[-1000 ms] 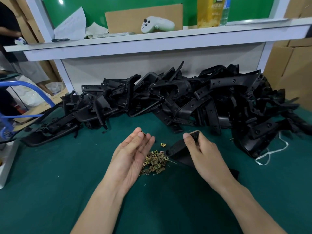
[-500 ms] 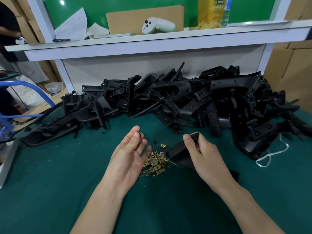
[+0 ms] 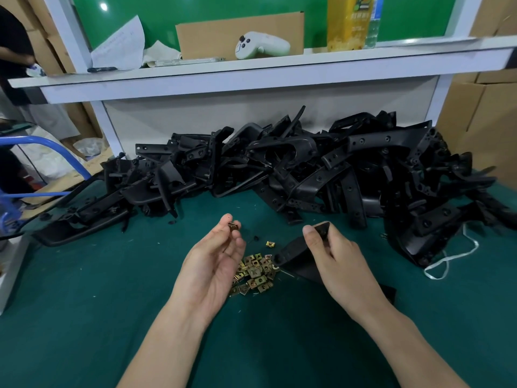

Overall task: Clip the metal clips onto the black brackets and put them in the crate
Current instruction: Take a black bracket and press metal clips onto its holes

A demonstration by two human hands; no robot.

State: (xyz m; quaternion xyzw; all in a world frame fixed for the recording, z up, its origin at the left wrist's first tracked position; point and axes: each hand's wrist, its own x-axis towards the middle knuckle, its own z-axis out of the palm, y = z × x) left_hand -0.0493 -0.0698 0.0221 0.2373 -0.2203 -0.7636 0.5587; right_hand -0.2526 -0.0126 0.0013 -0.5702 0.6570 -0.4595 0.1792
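My left hand (image 3: 212,264) is palm up over the green mat and pinches one brass-coloured metal clip (image 3: 232,226) at its fingertips. My right hand (image 3: 333,261) grips a black bracket (image 3: 296,257) by its upper end, the bracket's lower part resting on the mat. Between the two hands lies a small heap of metal clips (image 3: 256,271), with one stray clip (image 3: 270,243) just beyond it. A long pile of black brackets (image 3: 279,166) fills the back of the table. No crate is in view.
A white shelf (image 3: 251,71) runs above the pile, carrying papers, a cardboard sheet, a white controller (image 3: 260,46) and a yellow bottle. Cardboard boxes (image 3: 481,119) stand at right. A blue metal frame (image 3: 42,158) and a standing person are at left. A white strap (image 3: 447,259) lies right.
My left hand's fingers have curled and lifted a little, turning the clip at the fingertips. The right hand and its bracket have stayed almost still.
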